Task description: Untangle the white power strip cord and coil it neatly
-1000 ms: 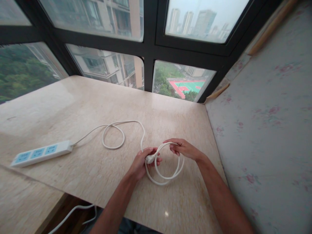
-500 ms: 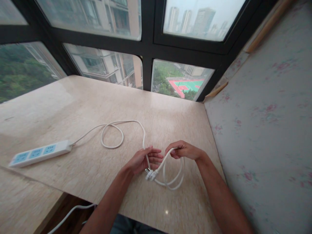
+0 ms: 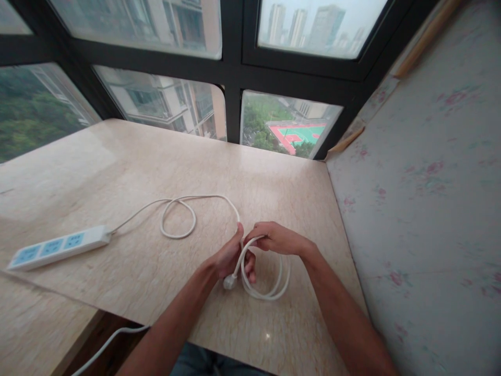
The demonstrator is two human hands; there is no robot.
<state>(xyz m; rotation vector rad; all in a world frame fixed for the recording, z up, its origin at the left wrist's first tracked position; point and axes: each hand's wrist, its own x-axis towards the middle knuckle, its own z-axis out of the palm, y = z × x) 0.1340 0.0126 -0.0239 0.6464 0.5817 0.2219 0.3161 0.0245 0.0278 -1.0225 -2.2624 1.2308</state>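
A white power strip [image 3: 55, 246] with blue sockets lies at the left of the beige marble counter [image 3: 129, 167]. Its white cord [image 3: 176, 216] runs right, makes a small loop, then reaches my hands. My left hand [image 3: 230, 256] is closed around the gathered coils [image 3: 270, 290], with the white plug [image 3: 229, 282] hanging just below it. My right hand [image 3: 274, 237] pinches the top of the same coils, right next to the left hand. The coils rest on the counter below both hands.
Dark-framed windows [image 3: 233, 73] stand behind the counter. A floral-patterned padded surface [image 3: 422, 198] rises at the right. Another white cable [image 3: 105, 344] hangs below the counter's front edge at the lower left.
My left hand let go of the plug, opened, then closed again on the coils. The plug dropped and now hangs below. My right hand moved left, close to the left hand.
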